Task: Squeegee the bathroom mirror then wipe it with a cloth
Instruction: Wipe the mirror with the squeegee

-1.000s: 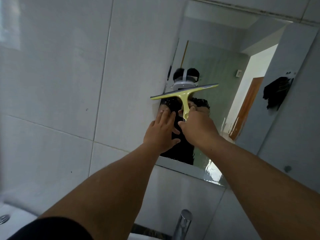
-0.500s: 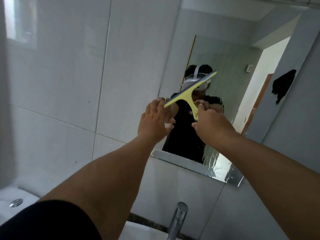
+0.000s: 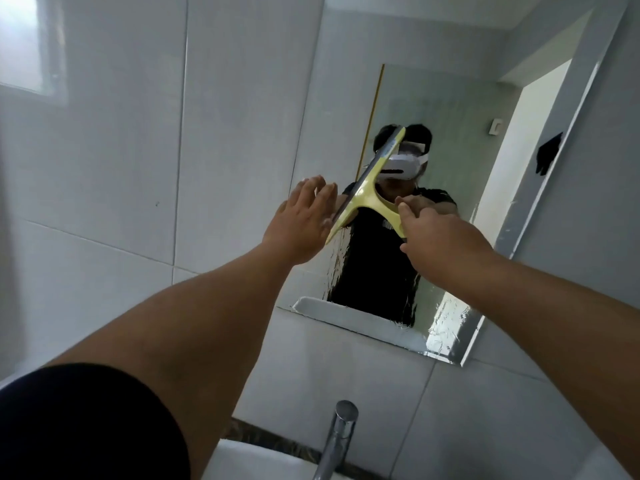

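The bathroom mirror (image 3: 450, 140) hangs on the tiled wall, wet and streaked along its lower part. A yellow squeegee (image 3: 367, 192) lies against the glass, its blade tilted steeply from lower left to upper right. My right hand (image 3: 436, 237) grips its handle. My left hand (image 3: 301, 223) is spread flat, fingers apart, at the mirror's left edge, just beside the blade's lower end. No cloth is in view apart from a dark piece reflected in the mirror (image 3: 549, 154).
White wall tiles (image 3: 121, 150) surround the mirror. A chrome tap (image 3: 337, 441) rises below over a white basin (image 3: 263, 462). The mirror reflects a person in a black shirt and an open doorway.
The squeegee blade has turned from nearly level to steeply tilted. My left hand has opened and shifted left to the mirror's edge. The view has tipped lower, showing more of the mirror's bottom.
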